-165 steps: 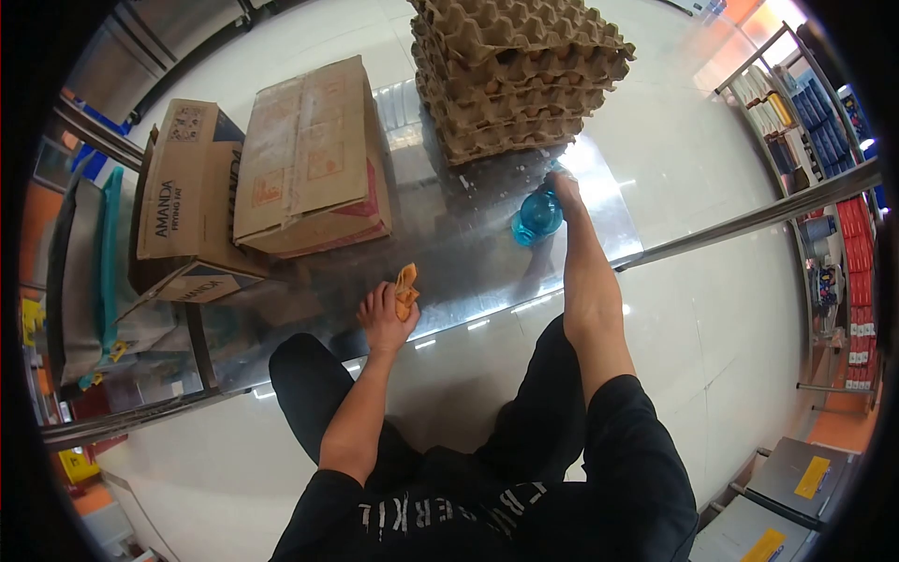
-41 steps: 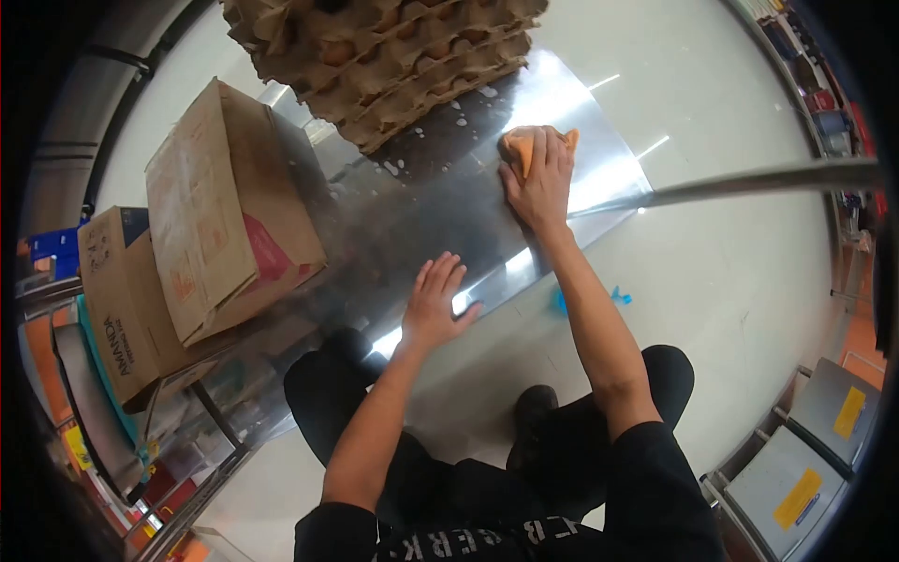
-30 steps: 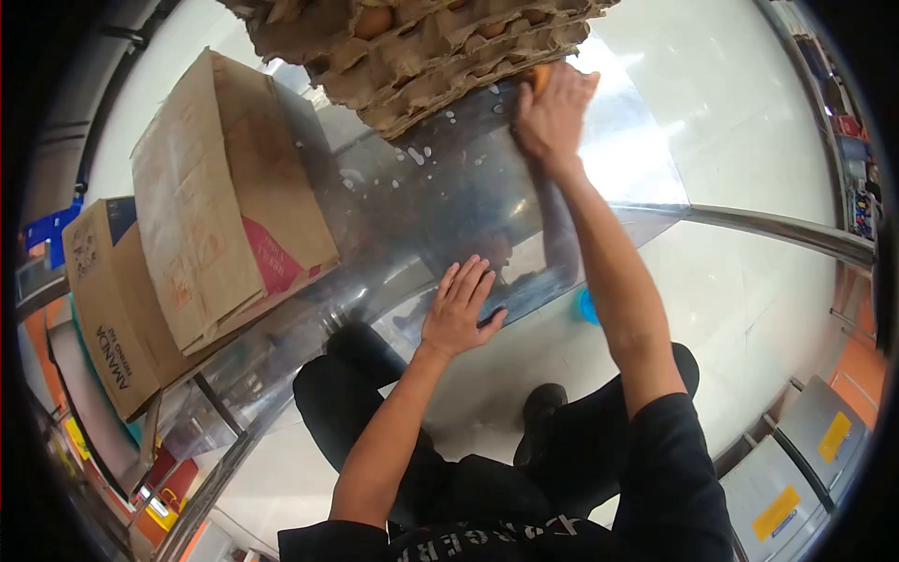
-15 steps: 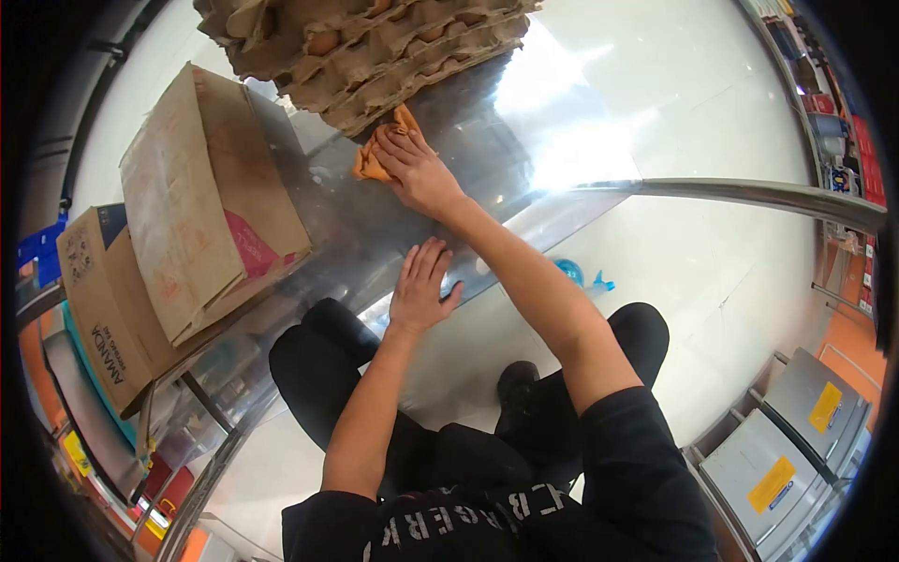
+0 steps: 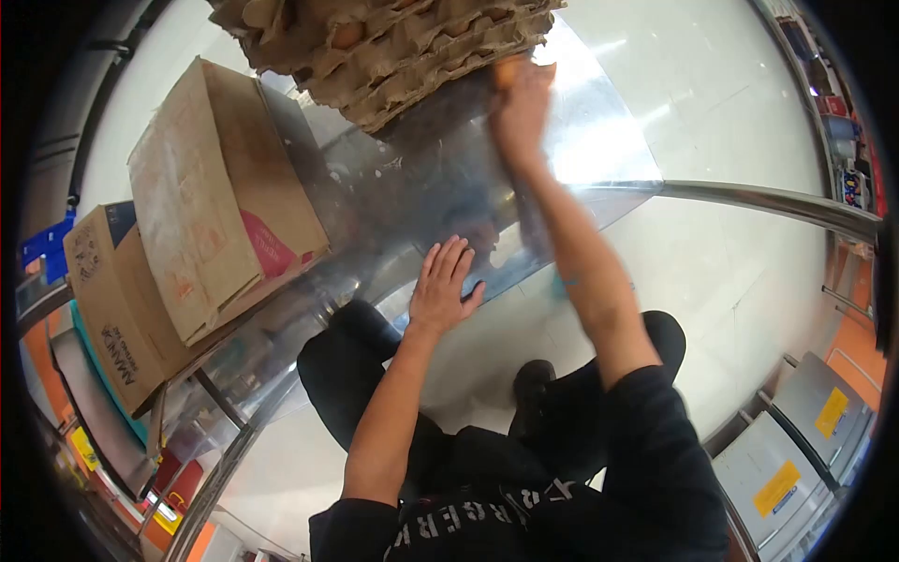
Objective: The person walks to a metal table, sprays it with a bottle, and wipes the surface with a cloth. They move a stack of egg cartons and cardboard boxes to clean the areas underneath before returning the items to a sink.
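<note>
1. The right hand (image 5: pixel 521 103), with the orange cloth (image 5: pixel 510 70), was swept back rightward across the steel bench (image 5: pixel 599 140), beside the egg trays (image 5: pixel 412 56).
2. Its fingers seemed clamped on the cloth, though blurred.
3. The left hand (image 5: pixel 448 286) was kept flat, fingers spread, at the near edge.

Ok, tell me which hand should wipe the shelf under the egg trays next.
Right. The right hand already presses the orange cloth on the steel shelf beside the egg trays. The left hand lies flat, empty, at the near edge, probably bracing.

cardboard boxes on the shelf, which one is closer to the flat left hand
The plain brown box with the red patch; the box printed AMANDA sits beyond it, farther from the left hand.
</note>
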A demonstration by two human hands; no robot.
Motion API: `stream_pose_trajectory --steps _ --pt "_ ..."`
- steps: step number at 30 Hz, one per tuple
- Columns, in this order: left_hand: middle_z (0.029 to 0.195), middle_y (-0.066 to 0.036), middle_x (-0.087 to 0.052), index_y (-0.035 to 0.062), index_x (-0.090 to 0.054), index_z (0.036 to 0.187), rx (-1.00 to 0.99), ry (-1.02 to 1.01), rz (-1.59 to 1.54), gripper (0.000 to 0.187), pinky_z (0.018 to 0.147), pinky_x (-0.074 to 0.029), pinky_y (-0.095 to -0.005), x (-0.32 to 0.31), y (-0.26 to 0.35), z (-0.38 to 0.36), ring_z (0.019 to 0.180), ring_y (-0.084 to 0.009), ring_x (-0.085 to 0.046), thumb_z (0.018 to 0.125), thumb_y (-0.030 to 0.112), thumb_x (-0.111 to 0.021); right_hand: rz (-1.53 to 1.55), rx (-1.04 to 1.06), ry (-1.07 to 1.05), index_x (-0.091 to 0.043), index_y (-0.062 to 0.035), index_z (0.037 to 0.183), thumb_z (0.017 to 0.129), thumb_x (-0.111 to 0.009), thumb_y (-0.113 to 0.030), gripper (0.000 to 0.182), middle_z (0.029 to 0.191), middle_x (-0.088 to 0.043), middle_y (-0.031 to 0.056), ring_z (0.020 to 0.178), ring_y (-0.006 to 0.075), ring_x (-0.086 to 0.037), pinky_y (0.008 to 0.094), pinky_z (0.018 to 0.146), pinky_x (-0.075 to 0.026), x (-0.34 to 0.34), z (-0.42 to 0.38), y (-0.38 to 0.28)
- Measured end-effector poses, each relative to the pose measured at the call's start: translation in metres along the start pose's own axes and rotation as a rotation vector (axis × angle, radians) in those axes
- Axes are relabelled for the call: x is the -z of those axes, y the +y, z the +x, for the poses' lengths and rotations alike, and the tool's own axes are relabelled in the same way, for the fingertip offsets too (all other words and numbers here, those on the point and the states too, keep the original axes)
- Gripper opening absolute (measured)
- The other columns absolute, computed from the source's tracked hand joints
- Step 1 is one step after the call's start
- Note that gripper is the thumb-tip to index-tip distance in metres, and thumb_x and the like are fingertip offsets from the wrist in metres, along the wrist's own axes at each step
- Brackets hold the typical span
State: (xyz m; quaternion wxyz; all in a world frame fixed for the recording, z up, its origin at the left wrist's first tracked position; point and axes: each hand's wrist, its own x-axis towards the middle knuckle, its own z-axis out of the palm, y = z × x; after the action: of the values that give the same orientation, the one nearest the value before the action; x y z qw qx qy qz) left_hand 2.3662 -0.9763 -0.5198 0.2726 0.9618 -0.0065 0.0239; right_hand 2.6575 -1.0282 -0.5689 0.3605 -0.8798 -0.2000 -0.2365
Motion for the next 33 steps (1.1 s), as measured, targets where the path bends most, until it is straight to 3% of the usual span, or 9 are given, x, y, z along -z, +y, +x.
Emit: stream_pose_trajectory --steps 3,4,7,12,16,18,22,28,33 --pt "0.134 -0.014 -0.045 0.0039 -0.05 0.123 -0.018 0.027 -0.002 0.053 0.11 -0.029 -0.0448 -0.01 -0.006 -0.006 0.13 -0.0283 -0.039 0.078 0.027 -0.067 0.063 0.08 -0.339 -0.044 0.0042 0.132 0.083 -0.048 -0.018 0.054 0.143 -0.037 0.0224 0.138 0.0365 -0.027 0.0566 0.113 -0.015 -0.018 -0.072 -0.132" --pt "0.135 -0.015 -0.045 0.0021 -0.05 0.122 -0.024 -0.052 0.006 0.056 0.109 -0.03 -0.0463 -0.014 -0.015 -0.003 0.13 -0.0293 -0.04 0.076 0.027 -0.068 -0.21 0.133 -0.477 -0.049 0.0023 0.129 0.084 -0.047 -0.02 0.05 0.141 -0.041 0.0202 0.135 0.0344 -0.032 0.0554 0.112 -0.018 -0.025 -0.097 -0.176" --pt "0.135 -0.016 -0.046 0.0004 -0.05 0.123 -0.055 0.069 0.034 0.054 0.108 -0.03 -0.0462 -0.005 -0.003 -0.002 0.13 -0.0299 -0.04 0.078 0.027 -0.066 0.074 0.345 -0.511 -0.051 0.0006 0.127 0.085 -0.047 -0.023 0.048 0.14 -0.043 0.0182 0.132 0.0314 -0.037 0.0545 0.111 -0.021 -0.051 -0.127 -0.222" --pt "0.134 -0.011 -0.046 0.0043 -0.052 0.121 -0.027 -0.079 0.085 0.052 0.111 -0.027 -0.0428 -0.019 -0.015 -0.01 0.131 -0.0262 -0.038 0.077 0.028 -0.066 -0.018 0.233 -0.466 -0.051 0.0008 0.126 0.084 -0.051 -0.023 0.049 0.136 -0.046 0.0175 0.129 0.0303 -0.04 0.0549 0.109 -0.024 -0.02 -0.092 -0.163" --pt "0.133 -0.012 -0.047 0.0035 -0.053 0.121 -0.002 0.046 -0.02 0.05 0.112 -0.026 -0.0437 -0.006 -0.004 -0.002 0.131 -0.0267 -0.039 0.08 0.028 -0.065 -0.225 -0.008 -0.159 -0.052 -0.0027 0.126 0.078 -0.058 -0.021 0.052 0.133 -0.047 0.0174 0.127 0.0326 -0.042 0.0592 0.103 -0.027 0.047 -0.067 -0.061" --pt "0.134 -0.011 -0.046 0.0035 -0.052 0.121 -0.006 0.045 -0.034 0.051 0.111 -0.027 -0.0436 -0.005 -0.003 -0.002 0.131 -0.026 -0.038 0.08 0.028 -0.066 -0.326 -0.087 -0.216 -0.049 -0.0013 0.128 0.082 -0.057 -0.022 0.051 0.134 -0.046 0.0195 0.127 0.036 -0.041 0.055 0.105 -0.027 0.063 -0.053 -0.042" --pt "0.129 -0.018 -0.045 0.0009 -0.05 0.124 0.009 0.04 -0.059 0.055 0.111 -0.028 -0.0454 -0.001 -0.005 -0.004 0.129 -0.0338 -0.037 0.079 0.029 -0.066 -0.313 0.056 -0.23 -0.05 0.003 0.124 0.085 -0.057 -0.03 0.051 0.13 -0.047 0.0221 0.122 0.0368 -0.043 0.0508 0.102 -0.031 0.039 -0.088 -0.116" --pt "0.125 -0.021 -0.044 0.0033 -0.051 0.124 0.011 0.103 -0.079 0.054 0.106 -0.033 -0.0483 -0.008 -0.009 -0.006 0.121 -0.0398 -0.041 0.08 0.031 -0.065 0.102 0.59 -0.78 -0.055 -0.0027 0.12 0.085 -0.059 -0.033 0.046 0.121 -0.052 0.0144 0.115 0.0287 -0.048 0.0414 0.098 -0.038 0.049 -0.077 -0.141" --pt "0.125 -0.019 -0.049 0.0043 -0.051 0.123 0.074 -0.076 -0.187 0.052 0.104 -0.035 -0.0462 -0.004 -0.012 -0.003 0.122 -0.0367 -0.042 0.079 0.029 -0.065 0.142 0.653 -0.653 -0.055 -0.0074 0.123 0.085 -0.06 -0.029 0.044 0.124 -0.051 0.011 0.118 0.0278 -0.047 0.0426 0.101 -0.035 0.003 -0.092 -0.179"
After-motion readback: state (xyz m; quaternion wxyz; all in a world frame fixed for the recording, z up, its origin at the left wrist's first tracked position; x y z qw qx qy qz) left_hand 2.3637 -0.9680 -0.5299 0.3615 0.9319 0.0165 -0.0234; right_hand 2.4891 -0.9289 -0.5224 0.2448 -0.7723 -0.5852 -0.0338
